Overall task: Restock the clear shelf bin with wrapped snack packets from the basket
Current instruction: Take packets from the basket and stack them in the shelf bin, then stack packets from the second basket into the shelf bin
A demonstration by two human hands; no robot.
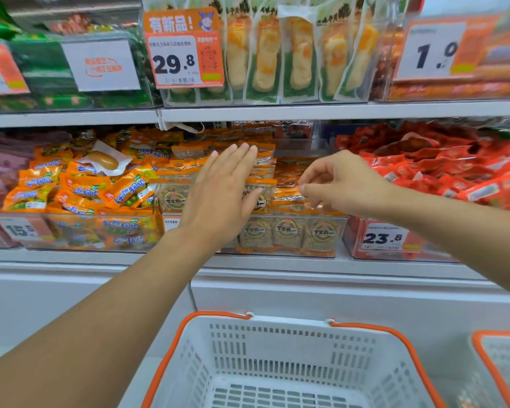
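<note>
Now left hand [223, 189] lies flat against upright packets [258, 172]; right hand [340, 184] pinches one packet [289, 195]

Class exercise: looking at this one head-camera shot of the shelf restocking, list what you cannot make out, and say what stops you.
- Head view: the left hand covers part of the clear bin and its packets.
- The basket floor is cut off by the bottom edge.
- What the right hand pinches is too small to tell.
- The 1.0 price tag small print is blurred.
</note>
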